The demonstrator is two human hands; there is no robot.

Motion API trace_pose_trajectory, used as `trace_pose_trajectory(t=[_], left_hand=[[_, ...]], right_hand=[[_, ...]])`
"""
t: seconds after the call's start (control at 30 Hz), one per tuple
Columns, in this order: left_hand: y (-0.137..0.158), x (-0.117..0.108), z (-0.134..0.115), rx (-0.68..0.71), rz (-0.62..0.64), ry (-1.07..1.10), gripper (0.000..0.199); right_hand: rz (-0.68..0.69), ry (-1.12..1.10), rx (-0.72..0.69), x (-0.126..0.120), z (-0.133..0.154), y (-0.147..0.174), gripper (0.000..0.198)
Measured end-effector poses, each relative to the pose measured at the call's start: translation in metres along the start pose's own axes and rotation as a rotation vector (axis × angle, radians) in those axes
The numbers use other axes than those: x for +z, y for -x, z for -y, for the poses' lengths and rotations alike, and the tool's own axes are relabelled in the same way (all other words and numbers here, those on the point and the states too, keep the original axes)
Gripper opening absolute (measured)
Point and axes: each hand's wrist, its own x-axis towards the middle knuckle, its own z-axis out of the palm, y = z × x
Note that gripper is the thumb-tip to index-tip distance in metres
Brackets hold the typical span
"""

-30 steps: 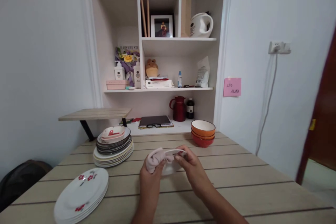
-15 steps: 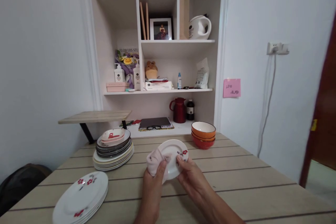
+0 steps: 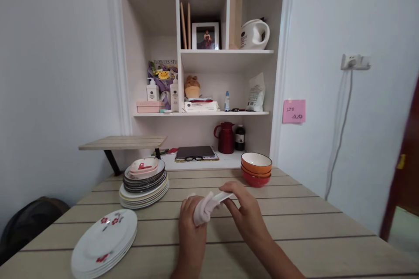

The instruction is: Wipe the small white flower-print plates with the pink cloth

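Above the middle of the table, a small white plate [image 3: 223, 197] is held nearly edge-on, so its face is hidden. My right hand [image 3: 244, 209] pinches its right edge between thumb and fingers. A pale pink cloth [image 3: 203, 210] is folded over the plate's left side, and my left hand [image 3: 192, 216] is closed on that cloth. To the left lies a stack of white plates with red flowers [image 3: 104, 242]. Behind it stands a taller stack of mixed plates [image 3: 144, 189], topped by small pink-rimmed dishes [image 3: 144, 165].
Orange and red bowls [image 3: 256, 169] are stacked at the table's back right. A raised wooden shelf [image 3: 122, 142] overhangs the back left. Beyond the slatted table [image 3: 294, 226], a wall cabinet holds a red jug [image 3: 225, 137], a dark bottle [image 3: 240, 137] and a laptop with glasses [image 3: 195, 152].
The plate has turned from facing me to nearly edge-on. My right hand has rolled over with it, and the cloth now wraps its left edge. The view has shifted slightly.
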Motion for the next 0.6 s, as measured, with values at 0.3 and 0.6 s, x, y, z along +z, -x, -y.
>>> trace_pose_trajectory(t=[0.3,0.6], left_hand=[[-0.004,0.001,-0.007,-0.476,-0.017,0.213,0.036],[-0.006,0.004,-0.022,-0.772,0.057,0.518,0.050]], right_hand=[[0.101,-0.409,0.353,0.006,0.001,0.004,0.014],[-0.081,-0.981,0.661,0.022,0.010,0.007,0.034]])
